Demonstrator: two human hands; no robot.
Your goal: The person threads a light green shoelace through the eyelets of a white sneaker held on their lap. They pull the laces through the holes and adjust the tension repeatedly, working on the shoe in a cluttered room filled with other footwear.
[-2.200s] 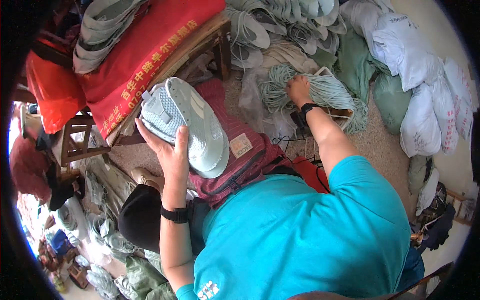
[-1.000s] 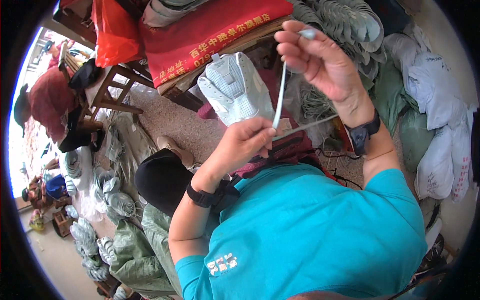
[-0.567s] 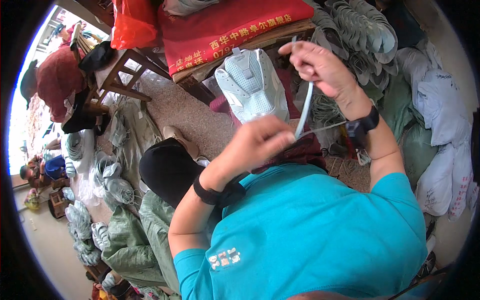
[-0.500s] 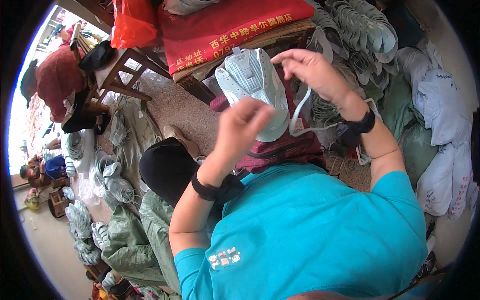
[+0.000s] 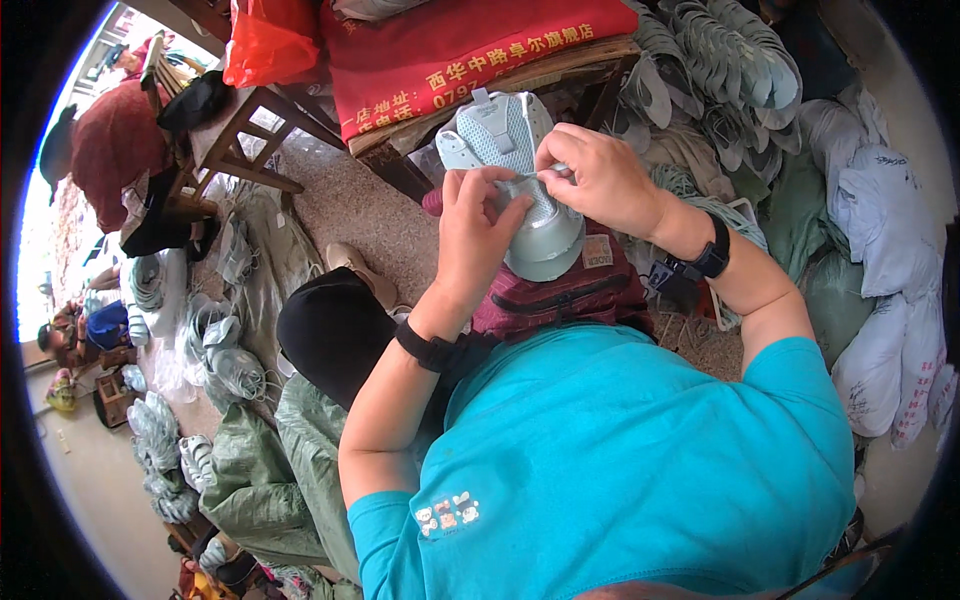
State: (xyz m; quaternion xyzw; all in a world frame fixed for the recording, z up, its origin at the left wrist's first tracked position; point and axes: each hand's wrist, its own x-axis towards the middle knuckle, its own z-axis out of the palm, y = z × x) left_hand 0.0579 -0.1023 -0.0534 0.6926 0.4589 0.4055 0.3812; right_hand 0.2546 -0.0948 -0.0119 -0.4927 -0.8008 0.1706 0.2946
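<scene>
A pale grey-blue sports shoe [image 5: 547,250] rests over my lap on maroon cloth [image 5: 610,285], its toe toward me and its tongue pointing away. Above its lace area my two hands nearly meet. My left hand [image 5: 468,220] is closed in a pinch at the left side of the shoe, on a thin pale shoelace [image 5: 528,177]. From the right, my right hand [image 5: 610,180] pinches the same shoelace with thumb and forefinger. My fingers cover the eyelets and most of the lace. Both wrists wear black bands.
Beyond the shoe stands a wooden bench [image 5: 500,85] with a red printed cloth bag [image 5: 400,60] on it. Stacked grey shoe pieces [image 5: 740,60] and white sacks [image 5: 880,220] lie to the right. At left are a wooden stool [image 5: 245,135], green sacks [image 5: 255,490] and bundled shoe parts.
My hands have come together over the shoe. The right hand moved down and left, the left hand slightly up. The lace loop that hung at the right no longer shows there.
</scene>
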